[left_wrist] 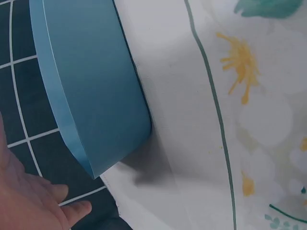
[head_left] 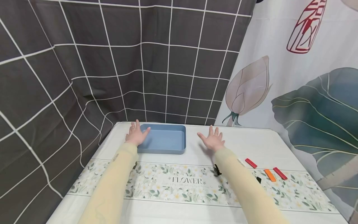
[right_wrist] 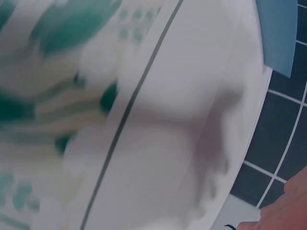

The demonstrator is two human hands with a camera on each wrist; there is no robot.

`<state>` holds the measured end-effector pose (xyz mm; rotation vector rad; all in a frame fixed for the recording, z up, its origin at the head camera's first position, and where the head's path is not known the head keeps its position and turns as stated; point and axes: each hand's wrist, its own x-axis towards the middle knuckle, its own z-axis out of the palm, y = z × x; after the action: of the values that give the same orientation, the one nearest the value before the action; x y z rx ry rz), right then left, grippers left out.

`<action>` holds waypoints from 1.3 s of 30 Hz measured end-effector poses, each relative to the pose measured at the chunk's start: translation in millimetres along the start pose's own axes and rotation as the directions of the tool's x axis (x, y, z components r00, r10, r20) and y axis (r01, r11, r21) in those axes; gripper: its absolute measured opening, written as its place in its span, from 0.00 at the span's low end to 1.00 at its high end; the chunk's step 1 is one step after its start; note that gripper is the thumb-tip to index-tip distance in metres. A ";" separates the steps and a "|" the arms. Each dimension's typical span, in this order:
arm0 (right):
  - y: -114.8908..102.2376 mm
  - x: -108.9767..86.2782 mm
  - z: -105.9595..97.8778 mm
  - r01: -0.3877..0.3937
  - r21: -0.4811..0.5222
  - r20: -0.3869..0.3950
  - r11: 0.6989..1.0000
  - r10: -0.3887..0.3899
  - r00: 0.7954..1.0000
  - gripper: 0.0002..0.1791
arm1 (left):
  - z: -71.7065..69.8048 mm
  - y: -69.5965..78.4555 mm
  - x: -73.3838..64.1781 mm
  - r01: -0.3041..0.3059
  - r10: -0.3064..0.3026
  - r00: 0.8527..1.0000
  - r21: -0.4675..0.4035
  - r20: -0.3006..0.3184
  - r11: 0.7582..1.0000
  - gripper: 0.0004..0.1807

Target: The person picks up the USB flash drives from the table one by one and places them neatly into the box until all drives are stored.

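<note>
A shallow blue rectangular tray (head_left: 162, 140) sits at the back of the table, left of the middle. My left hand (head_left: 135, 136) is at its left edge, fingers spread, with the thumb overlapping the tray in the head view. In the left wrist view, that hand (left_wrist: 41, 201) shows beside the outer wall of the tray (left_wrist: 91, 81). To the right of the tray, my right hand (head_left: 212, 141) is raised over the white cloth with spread fingers and holds nothing. Its shadow falls on the cloth in the right wrist view, where a corner of the tray (right_wrist: 279, 33) also appears.
Two red pieces (head_left: 251, 163) and an orange piece (head_left: 270, 175) lie on the right of the table. Small black items (head_left: 217, 170) show beside the right sleeve, partly hidden. A dark grid curtain (head_left: 156, 62) hangs behind the table.
</note>
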<state>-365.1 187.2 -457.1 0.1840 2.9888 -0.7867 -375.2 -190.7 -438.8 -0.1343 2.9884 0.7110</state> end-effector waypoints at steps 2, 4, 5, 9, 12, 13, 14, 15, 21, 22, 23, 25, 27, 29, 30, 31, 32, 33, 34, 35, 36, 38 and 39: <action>-3.7 -1.2 2.4 -0.004 0.036 0.007 0.999 0.004 1.000 0.57 | 0.2 -1.2 0.8 0.018 -0.018 1.000 -0.024 -0.008 1.000 0.53; -6.5 -1.7 5.4 -0.007 0.072 0.011 0.997 0.006 1.000 0.56 | -1.0 -1.1 -0.4 0.034 -0.035 0.999 -0.047 -0.015 0.998 0.54; -7.5 -1.9 7.0 -0.007 0.094 0.012 0.996 0.005 1.000 0.56 | -1.9 -0.8 -1.4 0.041 -0.042 0.999 -0.060 -0.016 0.997 0.54; -11.6 -1.0 13.0 0.003 0.179 0.015 0.984 -0.006 1.000 0.54 | -4.1 0.2 -4.3 0.063 -0.065 0.998 -0.090 -0.016 0.994 0.53; -16.2 -1.5 16.2 0.005 0.229 0.008 0.973 -0.007 1.000 0.52 | -2.9 -0.8 -4.1 0.082 -0.084 0.996 -0.104 -0.009 0.991 0.52; -17.9 -2.0 17.2 0.001 0.249 0.004 0.968 -0.002 1.000 0.51 | -2.1 -1.3 -3.9 0.089 -0.090 0.996 -0.105 -0.005 0.990 0.52; -19.5 -2.6 18.4 -0.004 0.268 -0.001 0.964 0.005 1.000 0.50 | -1.4 -1.7 -3.9 0.096 -0.097 0.995 -0.112 -0.002 0.989 0.52; -21.2 -3.4 19.6 -0.010 0.284 -0.006 0.959 0.012 1.000 0.50 | -0.6 -2.2 -3.9 0.100 -0.100 0.995 -0.115 0.001 0.988 0.52; -30.4 -6.8 27.5 -0.022 0.344 -0.027 0.939 0.033 0.999 0.45 | 2.7 -6.0 -2.8 0.096 -0.100 0.995 -0.145 -0.019 0.985 0.50; -31.9 -6.8 28.8 -0.017 0.349 -0.032 0.937 0.030 0.999 0.44 | 3.2 -6.7 -2.4 0.094 -0.099 0.995 -0.150 -0.023 0.984 0.50; -33.6 -6.9 30.1 -0.015 0.354 -0.034 0.935 0.029 0.999 0.43 | 3.5 -7.2 -2.3 0.094 -0.099 0.995 -0.152 -0.024 0.984 0.50; -36.9 -6.8 32.7 -0.012 0.369 -0.034 0.930 0.027 0.999 0.42 | 4.4 -8.4 -1.7 0.095 -0.100 0.995 -0.161 -0.026 0.982 0.49; -40.6 -7.7 35.2 -0.009 0.382 -0.035 0.924 0.025 0.999 0.41 | 5.3 -8.7 -1.5 0.100 -0.105 0.994 -0.172 -0.025 0.980 0.48; -44.0 -8.7 38.1 -0.007 0.390 -0.035 0.921 0.022 0.999 0.40 | 6.1 -9.0 -1.2 0.105 -0.112 0.993 -0.185 -0.029 0.977 0.46; -45.8 -9.4 39.5 -0.006 0.395 -0.034 0.919 0.021 0.999 0.39 | 6.5 -9.1 -1.3 0.108 -0.115 0.993 -0.190 -0.029 0.976 0.46; -47.5 -10.2 40.9 -0.005 0.397 -0.033 0.918 0.020 0.999 0.39 | 6.9 -9.2 -1.4 0.110 -0.117 0.993 -0.189 -0.029 0.976 0.45; -49.1 -10.9 42.4 -0.004 0.399 -0.033 0.917 0.019 0.999 0.39 | 7.2 -9.2 -1.6 0.112 -0.119 0.992 -0.189 -0.029 0.976 0.45; -50.8 -11.3 43.9 -0.002 0.400 -0.034 0.916 0.017 0.999 0.38 | 7.4 -9.6 -1.8 0.111 -0.119 0.992 -0.187 -0.031 0.976 0.44; -52.5 -12.0 45.3 -0.001 0.402 -0.035 0.916 0.016 0.999 0.38 | 7.6 -9.8 -2.1 0.112 -0.120 0.992 -0.188 -0.031 0.976 0.44; -54.2 -12.8 46.6 0.002 0.403 -0.037 0.915 0.014 0.999 0.38 | 7.4 -9.9 -2.4 0.112 -0.120 0.992 -0.184 -0.032 0.977 0.43; -55.7 -13.4 47.8 0.004 0.404 -0.037 0.915 0.012 0.999 0.37 | 7.4 -10.0 -2.8 0.112 -0.120 0.992 -0.185 -0.032 0.976 0.42; -58.4 -14.5 50.3 0.010 0.402 -0.040 0.916 0.007 0.999 0.37 | 7.1 -10.3 -3.8 0.109 -0.118 0.992 -0.192 -0.036 0.975 0.40; -59.6 -15.1 51.4 0.011 0.403 -0.039 0.915 0.005 0.999 0.36 | 7.0 -10.4 -4.5 0.106 -0.116 0.993 -0.194 -0.037 0.975 0.39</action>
<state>-357.0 108.9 -471.6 0.2096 2.8204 -1.4097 -369.3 -196.5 -449.3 -0.3305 2.9221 0.9950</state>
